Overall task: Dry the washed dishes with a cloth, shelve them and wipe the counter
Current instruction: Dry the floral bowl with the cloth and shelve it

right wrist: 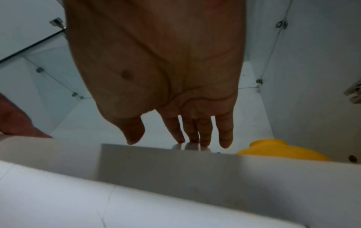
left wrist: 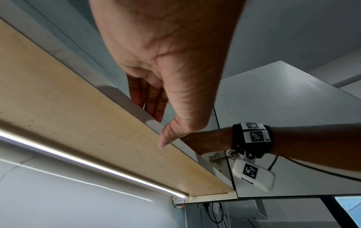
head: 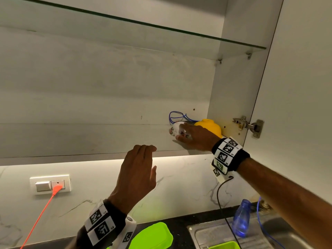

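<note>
Head view, from my own eyes: my right hand [head: 195, 139] reaches into the wall cabinet, fingers [head: 183, 126] fairly straight and laid over a small white patterned bowl [head: 175, 131] lying tilted on the bottom shelf [head: 89, 137]. I touch it more than grip it. Just beside it, at three o'clock, sits an upturned yellow bowl [head: 209, 127], and blue wires [head: 177, 116] loop behind at twelve o'clock. My left hand [head: 138, 175], at seven o'clock from the bowls, is released and empty, fingertips touching the shelf's front edge.

The right wrist view shows only the white bowl's top past that edge, so I cannot tell how near the edge it lies.

Risks, as I judge them: the bowl could roll or slide off when I let go, knock the yellow bowl, or snag the wires. Below at six o'clock, green containers [head: 152, 236] and a blue bottle [head: 241, 220] by the sink [head: 206, 234] would take the fall.
</note>
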